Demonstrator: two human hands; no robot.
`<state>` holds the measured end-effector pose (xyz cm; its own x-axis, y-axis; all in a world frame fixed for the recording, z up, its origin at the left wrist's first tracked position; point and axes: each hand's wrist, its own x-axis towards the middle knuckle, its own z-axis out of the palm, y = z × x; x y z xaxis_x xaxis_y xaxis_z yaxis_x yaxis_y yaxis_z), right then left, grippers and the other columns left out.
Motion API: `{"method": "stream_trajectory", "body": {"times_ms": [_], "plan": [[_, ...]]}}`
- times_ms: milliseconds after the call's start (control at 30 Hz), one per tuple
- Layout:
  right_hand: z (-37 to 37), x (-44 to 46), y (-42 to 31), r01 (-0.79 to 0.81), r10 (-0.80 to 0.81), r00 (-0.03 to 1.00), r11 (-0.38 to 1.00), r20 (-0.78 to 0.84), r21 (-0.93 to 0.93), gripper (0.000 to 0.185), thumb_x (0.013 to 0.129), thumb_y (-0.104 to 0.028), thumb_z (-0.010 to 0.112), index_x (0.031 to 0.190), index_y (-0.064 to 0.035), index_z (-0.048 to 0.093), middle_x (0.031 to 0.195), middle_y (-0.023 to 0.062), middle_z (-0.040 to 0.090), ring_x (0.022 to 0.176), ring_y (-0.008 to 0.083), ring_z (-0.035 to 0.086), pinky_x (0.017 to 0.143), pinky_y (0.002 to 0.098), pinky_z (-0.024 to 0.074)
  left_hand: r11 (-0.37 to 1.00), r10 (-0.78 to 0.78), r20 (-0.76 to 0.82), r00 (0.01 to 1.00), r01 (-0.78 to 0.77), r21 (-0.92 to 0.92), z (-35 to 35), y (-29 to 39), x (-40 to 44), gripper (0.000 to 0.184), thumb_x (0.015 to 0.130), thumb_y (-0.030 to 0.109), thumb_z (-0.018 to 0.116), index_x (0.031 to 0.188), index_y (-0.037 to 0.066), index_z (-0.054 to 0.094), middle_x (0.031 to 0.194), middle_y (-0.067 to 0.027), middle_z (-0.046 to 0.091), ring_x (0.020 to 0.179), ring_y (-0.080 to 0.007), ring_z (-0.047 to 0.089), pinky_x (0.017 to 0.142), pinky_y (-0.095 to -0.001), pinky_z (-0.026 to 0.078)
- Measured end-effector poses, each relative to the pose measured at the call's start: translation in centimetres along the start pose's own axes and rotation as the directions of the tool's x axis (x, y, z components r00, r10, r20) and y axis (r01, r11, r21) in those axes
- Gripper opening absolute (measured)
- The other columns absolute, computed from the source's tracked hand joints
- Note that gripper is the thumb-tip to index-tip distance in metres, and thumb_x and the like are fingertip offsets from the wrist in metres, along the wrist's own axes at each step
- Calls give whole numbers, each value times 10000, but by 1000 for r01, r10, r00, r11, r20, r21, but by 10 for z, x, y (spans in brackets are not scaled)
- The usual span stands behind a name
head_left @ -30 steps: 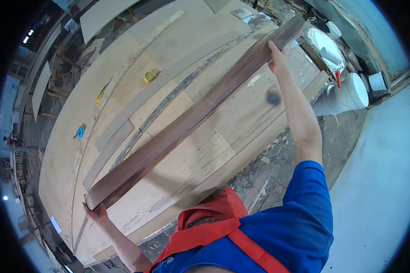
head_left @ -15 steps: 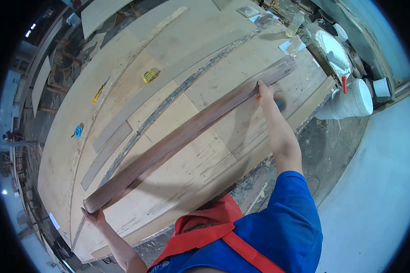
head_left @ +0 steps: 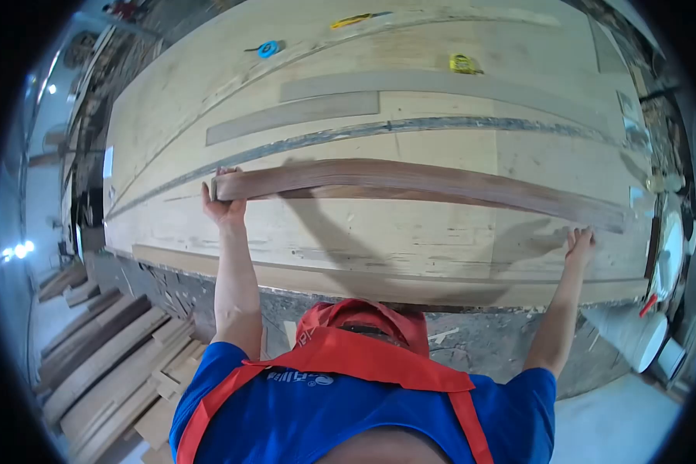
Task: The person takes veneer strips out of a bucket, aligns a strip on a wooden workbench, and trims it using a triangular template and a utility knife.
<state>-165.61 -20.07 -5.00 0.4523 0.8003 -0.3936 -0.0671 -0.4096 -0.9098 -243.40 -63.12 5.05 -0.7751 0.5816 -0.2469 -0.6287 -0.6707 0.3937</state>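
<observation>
A long, slightly curved brown wooden beam (head_left: 410,176) stretches across the plywood tabletop (head_left: 410,232). My left hand (head_left: 226,203) wraps round its left end, thumb and fingers on opposite sides. Close by the near edge of the beam's right end is my right hand (head_left: 580,243), its fingers loosely bent and slightly apart, not round the wood. Whether its fingertips touch the edge I cannot tell. Beyond the beam a dark, smeared curved strip (head_left: 410,124) runs along the tabletop, with a short grey board (head_left: 294,117) farther off.
Towards the far side lie a blue tape measure (head_left: 267,49), a yellow tape measure (head_left: 464,64) and a yellow cutter knife (head_left: 357,21). Stacked wooden planks (head_left: 108,363) are on the floor at lower left. A white bucket (head_left: 643,340) stands beyond the table's right end.
My view has swung round, so the beam now runs nearly level across it. My right hand has come off the beam's side to just below its right end. My left hand keeps its hold.
</observation>
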Motion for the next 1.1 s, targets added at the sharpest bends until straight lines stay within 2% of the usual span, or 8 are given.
{"method": "stream_trajectory", "body": {"times_ms": [100,200,300,400,533,733,867,1100], "plan": [[31,-116,-11,-143,138,969,990,203,11,428,1032,-249,581,1356,23,511,1337,188,596,1212,316,615,945,468,578,997,65,-85,994,-69,-43,20,-10,-1,490,983,354,484,1167,-93,560,1113,-209,631,1119,-375,583,1146,-560,372],[67,-205,55,-191,58,586,979,808,69,477,1044,-330,553,1386,0,515,1255,159,641,1179,290,632,1023,451,513,991,64,-73,995,-72,-115,45,-11,-11,458,977,323,490,1134,-103,550,1093,-224,612,1116,-377,572,1153,-562,359],[146,-329,78,-458,337,285,870,898,-181,540,1056,-431,498,1353,19,533,1275,178,630,1173,315,627,1030,467,501,977,14,44,999,-5,-215,78,-12,-22,422,963,298,498,1090,-102,542,1053,-230,594,1118,-375,560,1168,-567,333],[213,-417,94,-689,314,67,701,947,-184,787,1019,-598,463,1461,45,360,1434,217,511,1300,338,538,1108,473,448,952,-26,206,978,88,-294,119,-13,-47,378,940,250,510,1093,-95,492,1054,-226,555,1145,-367,531,1193,-582,283],[283,-451,73,-904,300,309,386,902,181,895,971,-688,447,1475,46,359,1501,214,453,1378,355,457,1156,520,375,925,19,5,1000,-15,-379,168,-3,-73,333,940,220,493,1101,-69,456,1030,-176,526,1111,-336,531,1218,-578,241],[268,-326,78,-464,-213,840,196,499,864,869,868,-576,680,1391,71,429,1343,227,541,1296,360,505,1155,525,379,900,-54,81,995,84,-427,140,33,-66,331,971,216,453,1119,-80,430,1074,-189,519,1104,-336,530,1201,-608,262],[204,-264,37,-425,-293,820,261,491,867,754,884,-544,670,1280,83,531,1263,214,596,1237,363,548,1140,512,398,880,-65,-14,998,51,-472,92,52,-37,352,991,227,428,1135,-94,430,1072,-196,523,1089,-339,534,1183,-616,299],[107,-264,-107,43,-509,820,513,263,857,815,860,-495,697,1348,120,480,1318,255,558,1284,379,527,1164,515,381,814,-158,-44,986,105,-571,11,52,15,440,1033,291,384,1183,-115,463,1100,-228,536,1111,-364,525,1157,-630,333]]}}
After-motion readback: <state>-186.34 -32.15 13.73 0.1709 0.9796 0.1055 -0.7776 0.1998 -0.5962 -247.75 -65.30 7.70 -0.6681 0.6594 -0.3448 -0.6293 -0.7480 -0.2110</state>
